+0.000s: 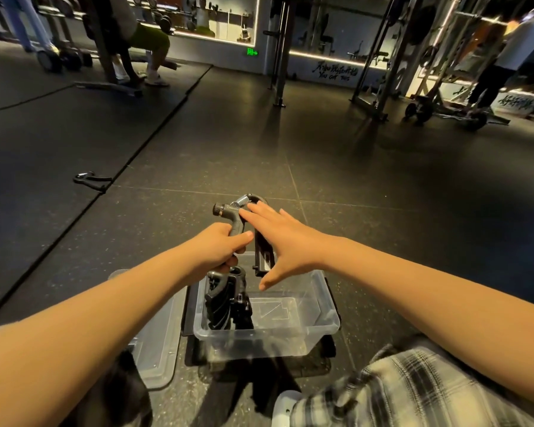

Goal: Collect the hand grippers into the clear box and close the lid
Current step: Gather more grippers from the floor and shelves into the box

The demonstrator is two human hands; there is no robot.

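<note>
The left hand [221, 246] is curled round one handle of a hand gripper [228, 211], held over the clear box's [259, 337] far left corner. The right hand [278, 241], fingers straight, touches its spring end (more grippers [225, 300] stand against the box's left wall). The lid [158, 349] lies beside the box's left edge.

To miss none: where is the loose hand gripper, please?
Head view: the loose hand gripper lies on the floor, far left beyond the clear box.
</note>
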